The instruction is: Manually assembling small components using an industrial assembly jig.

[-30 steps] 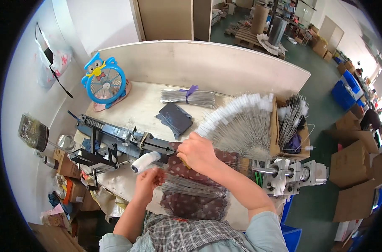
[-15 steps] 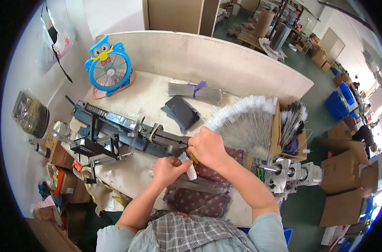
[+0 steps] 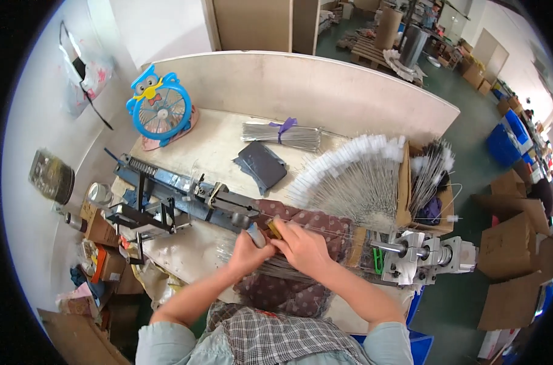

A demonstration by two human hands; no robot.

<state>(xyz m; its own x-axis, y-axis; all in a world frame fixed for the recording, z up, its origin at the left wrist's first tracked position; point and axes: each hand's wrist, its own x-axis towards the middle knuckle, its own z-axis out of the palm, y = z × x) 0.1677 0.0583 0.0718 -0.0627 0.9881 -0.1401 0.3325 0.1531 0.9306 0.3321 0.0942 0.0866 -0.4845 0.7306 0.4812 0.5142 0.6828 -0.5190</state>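
Note:
My left hand [image 3: 247,252] is closed around a whitish, tube-like piece [image 3: 256,235], whose upper end sticks out above the fingers. Just beside it, my right hand [image 3: 304,248] grips a small yellow-brown piece [image 3: 274,229]; its exact kind is hidden by the fingers. Both hands nearly touch, close to the end of a dark metal bench fixture [image 3: 228,201]. Beneath them lies a brown dotted cloth [image 3: 288,296], with a bundle of thin metal wires [image 3: 282,267] across it. Thin wires run rightward from near my right hand.
Wire brushes with white tufts [image 3: 331,164] fan out beyond my right hand, beside a cardboard box [image 3: 404,194] of more brushes. A shafted metal machine [image 3: 419,252] stands at right. Farther back are dark pads [image 3: 261,167], a tied wire bundle [image 3: 282,135] and a blue fan [image 3: 162,114].
My right hand has come down and away from the tufted brushes. The whitish piece pointed downward between my hands and now points upward from my left hand. The view has shifted slightly.

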